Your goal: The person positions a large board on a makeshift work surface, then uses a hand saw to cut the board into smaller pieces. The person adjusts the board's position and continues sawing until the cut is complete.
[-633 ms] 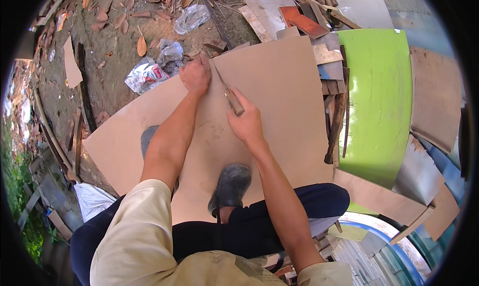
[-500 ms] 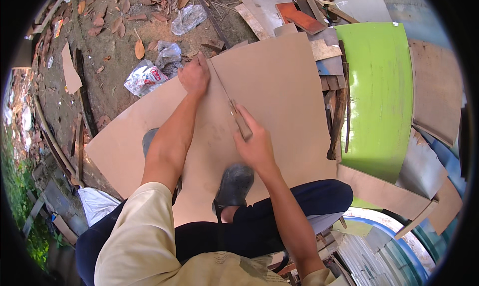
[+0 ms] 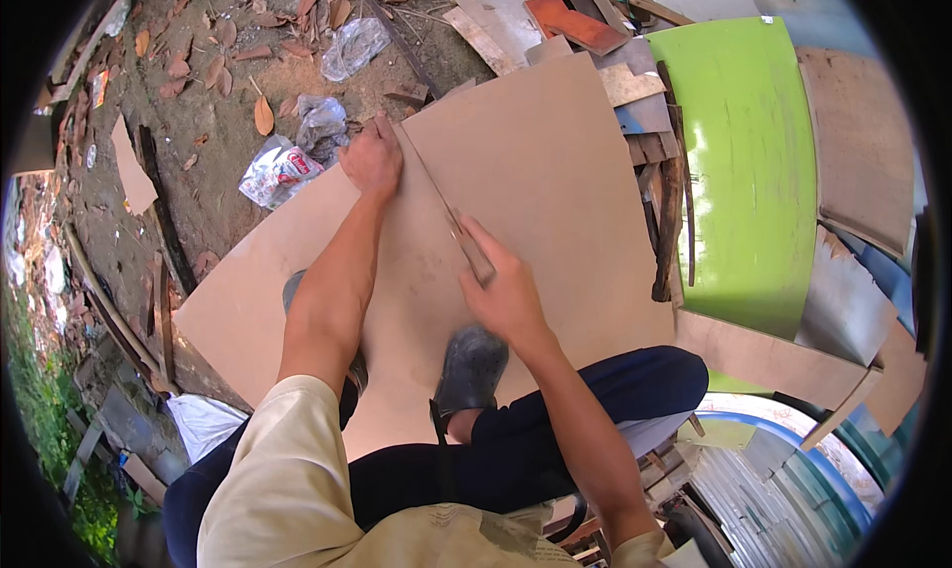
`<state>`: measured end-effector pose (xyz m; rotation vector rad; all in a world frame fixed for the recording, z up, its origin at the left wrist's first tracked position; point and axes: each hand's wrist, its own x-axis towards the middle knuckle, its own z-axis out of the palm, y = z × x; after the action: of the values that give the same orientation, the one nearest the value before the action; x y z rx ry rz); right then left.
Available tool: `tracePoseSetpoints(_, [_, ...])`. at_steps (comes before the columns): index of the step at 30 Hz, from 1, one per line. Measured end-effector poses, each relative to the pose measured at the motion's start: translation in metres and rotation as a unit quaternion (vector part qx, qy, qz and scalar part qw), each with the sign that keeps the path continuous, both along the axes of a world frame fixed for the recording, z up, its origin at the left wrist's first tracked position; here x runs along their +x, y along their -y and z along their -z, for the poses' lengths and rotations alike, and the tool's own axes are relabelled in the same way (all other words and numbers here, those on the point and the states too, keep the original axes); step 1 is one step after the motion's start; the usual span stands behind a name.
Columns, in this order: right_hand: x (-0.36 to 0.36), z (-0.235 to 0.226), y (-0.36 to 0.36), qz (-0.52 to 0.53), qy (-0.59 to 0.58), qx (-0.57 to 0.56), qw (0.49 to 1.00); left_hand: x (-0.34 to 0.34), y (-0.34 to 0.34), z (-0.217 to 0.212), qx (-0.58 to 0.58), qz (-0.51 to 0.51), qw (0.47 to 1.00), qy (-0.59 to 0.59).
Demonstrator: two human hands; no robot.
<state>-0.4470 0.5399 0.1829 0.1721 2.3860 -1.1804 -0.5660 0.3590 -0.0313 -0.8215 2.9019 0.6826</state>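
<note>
A crumpled white wrapper with red print (image 3: 281, 171) lies just left of the brown board (image 3: 535, 171); a clear plastic bag (image 3: 355, 48) lies beyond it.

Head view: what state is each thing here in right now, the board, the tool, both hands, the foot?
Brown board: lying flat on the ground, pinned under a foot.
Thin blade tool: laid along the board, its handle end gripped.
Left hand: pressed on the board's far edge beside the blade's tip.
Right hand: closed around the tool's handle.
Dark shoe: standing on the board.
Green panel: lying flat, untouched.
</note>
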Motion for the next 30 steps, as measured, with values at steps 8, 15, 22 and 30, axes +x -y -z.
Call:
tracePoseSetpoints(8, [0.032, -0.04, -0.035, 0.021, 0.011, -0.023, 0.999, -0.004, -0.003, -0.002, -0.006, 0.004, 1.0, -0.008])
tracePoseSetpoints(15, [0.022, 0.005, -0.019, 0.023, -0.003, -0.027, 0.999, -0.002, -0.006, -0.002, 0.016, 0.002, 1.0, 0.009])
tracePoseSetpoints(22, [0.051, -0.052, -0.046, 0.033, -0.019, -0.036, 0.999, -0.008, -0.005, -0.001, -0.007, 0.003, 1.0, 0.013])
tracePoseSetpoints(30, [0.015, -0.017, -0.02, 0.041, 0.114, -0.016, 0.993, 0.0, 0.001, 0.004, -0.02, 0.005, 1.0, -0.008])
